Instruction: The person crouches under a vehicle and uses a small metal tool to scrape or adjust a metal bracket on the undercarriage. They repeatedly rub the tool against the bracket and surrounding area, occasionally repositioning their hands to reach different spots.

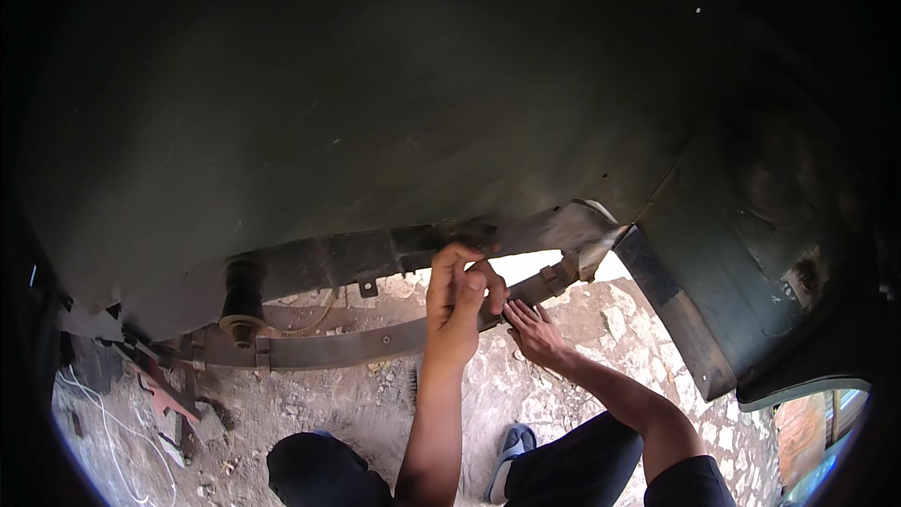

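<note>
My left hand is raised in front of the dark frame rail under the vehicle body. Its fingers curl inward with the thumb against them, and whatever lies between them is hidden. Just right of it and lower, my right hand lies with its fingers stretched out against the edge of a long curved leaf spring. A metal clamp wraps the spring beyond the right fingertips. Both hands are close together but the right one sits nearer to me.
A dark panel arches overhead. A black rubber bump stop hangs above the spring at left. A reddish metal stand and white cable lie lower left. A dark flap hangs at right. My slippered foot rests on rough ground.
</note>
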`<state>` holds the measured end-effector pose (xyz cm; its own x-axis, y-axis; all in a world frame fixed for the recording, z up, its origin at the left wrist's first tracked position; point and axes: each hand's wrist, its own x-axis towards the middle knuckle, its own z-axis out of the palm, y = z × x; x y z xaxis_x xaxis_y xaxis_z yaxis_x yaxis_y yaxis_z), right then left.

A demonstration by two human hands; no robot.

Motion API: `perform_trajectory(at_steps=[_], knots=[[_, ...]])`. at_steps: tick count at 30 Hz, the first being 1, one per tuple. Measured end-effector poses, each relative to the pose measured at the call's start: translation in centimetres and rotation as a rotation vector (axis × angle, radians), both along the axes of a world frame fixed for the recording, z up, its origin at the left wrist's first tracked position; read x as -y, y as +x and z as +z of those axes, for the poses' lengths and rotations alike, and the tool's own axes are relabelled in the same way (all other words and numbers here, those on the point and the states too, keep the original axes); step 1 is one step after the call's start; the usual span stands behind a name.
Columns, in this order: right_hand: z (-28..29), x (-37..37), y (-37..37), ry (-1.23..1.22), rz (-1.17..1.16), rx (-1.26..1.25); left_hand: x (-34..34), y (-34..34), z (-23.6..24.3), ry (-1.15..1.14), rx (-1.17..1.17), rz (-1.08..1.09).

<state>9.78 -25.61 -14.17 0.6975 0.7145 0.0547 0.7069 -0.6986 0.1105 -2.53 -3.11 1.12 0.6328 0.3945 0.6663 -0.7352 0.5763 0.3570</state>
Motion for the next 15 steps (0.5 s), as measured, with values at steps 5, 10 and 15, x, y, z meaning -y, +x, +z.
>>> perform_trajectory(at_steps=[5, 10, 15], knots=[[0.3, -0.5, 0.0, 0.012, 0.014, -0.004, -0.1, -0.3, 0.1, 0.009, 0.032, 0.021], [0.5, -2.1, 2.2, -0.062, -0.05, -0.009, 0.2, 0.0, -0.3, 0.05, 0.018, 0.042], [0.7, -3.3, 2.4, -0.041, -0.085, -0.018, -0.5, 0.1, -0.3, 0.073, 0.029, 0.085]])
